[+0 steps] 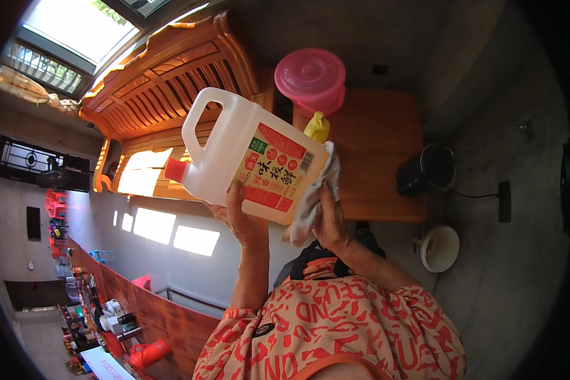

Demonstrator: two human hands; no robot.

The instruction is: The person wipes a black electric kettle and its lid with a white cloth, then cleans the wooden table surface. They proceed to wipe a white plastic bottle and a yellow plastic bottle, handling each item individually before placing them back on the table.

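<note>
I hold a large translucent white plastic jug (234, 149) with a red cap, a moulded handle and a red-and-cream label, lying sideways in front of me. My left hand (242, 218) grips its side at the label's edge. My right hand (329, 218) presses a white cloth (313, 193) against the jug's bottom end. Both sleeves are orange-red with a cream letter pattern.
Behind the jug are a slatted wooden bench (164, 88) and a wooden table (377, 149) carrying a pink lidded bucket (311, 77) and a yellow bottle top (317, 126). A black kettle (427, 170) and a white pot (439, 247) stand to the right. Red items lie lower left.
</note>
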